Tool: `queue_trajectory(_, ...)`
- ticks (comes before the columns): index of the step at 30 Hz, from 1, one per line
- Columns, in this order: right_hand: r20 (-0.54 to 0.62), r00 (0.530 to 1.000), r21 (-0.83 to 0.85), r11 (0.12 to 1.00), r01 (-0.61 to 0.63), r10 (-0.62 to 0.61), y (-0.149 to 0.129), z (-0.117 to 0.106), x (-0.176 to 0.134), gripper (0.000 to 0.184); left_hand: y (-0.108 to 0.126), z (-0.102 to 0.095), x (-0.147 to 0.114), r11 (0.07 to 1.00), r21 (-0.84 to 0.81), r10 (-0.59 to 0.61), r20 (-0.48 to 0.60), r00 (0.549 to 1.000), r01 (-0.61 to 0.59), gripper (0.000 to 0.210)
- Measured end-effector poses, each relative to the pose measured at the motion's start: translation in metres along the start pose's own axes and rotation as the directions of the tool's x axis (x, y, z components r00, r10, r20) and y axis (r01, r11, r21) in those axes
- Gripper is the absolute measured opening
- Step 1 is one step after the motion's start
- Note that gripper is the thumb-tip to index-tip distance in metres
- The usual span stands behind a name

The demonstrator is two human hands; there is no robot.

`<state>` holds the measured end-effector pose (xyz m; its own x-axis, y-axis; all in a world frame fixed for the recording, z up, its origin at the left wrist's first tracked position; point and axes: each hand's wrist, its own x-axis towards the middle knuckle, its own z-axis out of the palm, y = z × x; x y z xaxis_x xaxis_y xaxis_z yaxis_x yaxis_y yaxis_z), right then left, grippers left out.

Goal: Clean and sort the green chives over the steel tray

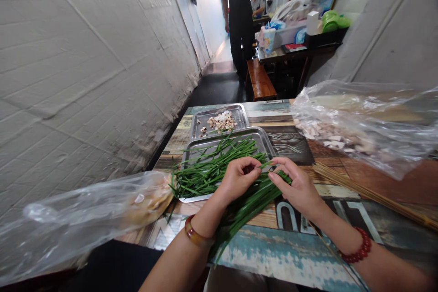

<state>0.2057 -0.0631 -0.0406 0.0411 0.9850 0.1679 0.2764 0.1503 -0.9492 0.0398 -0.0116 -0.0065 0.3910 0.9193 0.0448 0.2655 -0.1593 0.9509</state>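
My left hand [239,177] is closed in a pinch on green garlic chives [266,164], held above the table's middle. Close on its right, my right hand [294,185] has its thumb and fingers closed on the other end of the same chives. Below both hands lies a loose bunch of long chives [251,210], hanging toward the table's near edge. More cut chives [212,164] are heaped on a metal tray [265,139] just beyond. Under my right forearm, thin sticks [330,248] run toward the near edge; their upper ends are hidden.
A second metal tray [241,112] holds pale chopped pieces. Plastic bags with food lie left [102,205] and right [369,123]. Bamboo skewers [369,194] lie at right. Farther off are a bench [260,80], a loaded side table [273,57] and a standing person [239,13].
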Motion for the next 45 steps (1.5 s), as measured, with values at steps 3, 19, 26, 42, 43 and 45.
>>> queue_trajectory(3, -0.005, 1.000, -0.002, 1.000, -0.003, 0.003, 0.001, 0.001, -0.001, 0.024, 0.001, 0.000, -0.001, 1.000, 0.007, 0.002, 0.015, 1.000, -0.002, 0.012)
queue_trajectory(19, -0.011, 0.999, -0.073, 0.997, 0.031, -0.032, -0.004, -0.002, 0.000, 0.019, 0.002, -0.001, -0.003, 0.999, -0.047, -0.001, 0.115, 0.993, 0.006, 0.016)
queue_trajectory(26, -0.026, 0.999, -0.106, 0.994, 0.029, -0.031, -0.001, -0.002, -0.001, 0.014, 0.000, -0.001, 0.000, 0.972, -0.197, -0.129, 0.014, 0.992, 0.129, 0.018)
queue_trajectory(42, -0.009, 0.999, -0.144, 0.989, 0.030, -0.031, -0.006, -0.003, 0.000, 0.018, 0.000, 0.001, -0.002, 0.993, -0.098, -0.061, 0.028, 0.998, 0.063, 0.020)
queue_trajectory(43, -0.010, 0.999, -0.145, 0.989, 0.032, -0.034, -0.006, -0.003, 0.000, 0.018, 0.000, 0.001, -0.002, 0.994, -0.091, -0.058, 0.025, 0.998, 0.060, 0.020)
queue_trajectory(45, -0.011, 0.999, -0.146, 0.989, 0.034, -0.036, -0.006, -0.004, 0.000, 0.019, 0.000, 0.001, -0.002, 0.995, -0.078, -0.054, 0.019, 0.998, 0.055, 0.020)
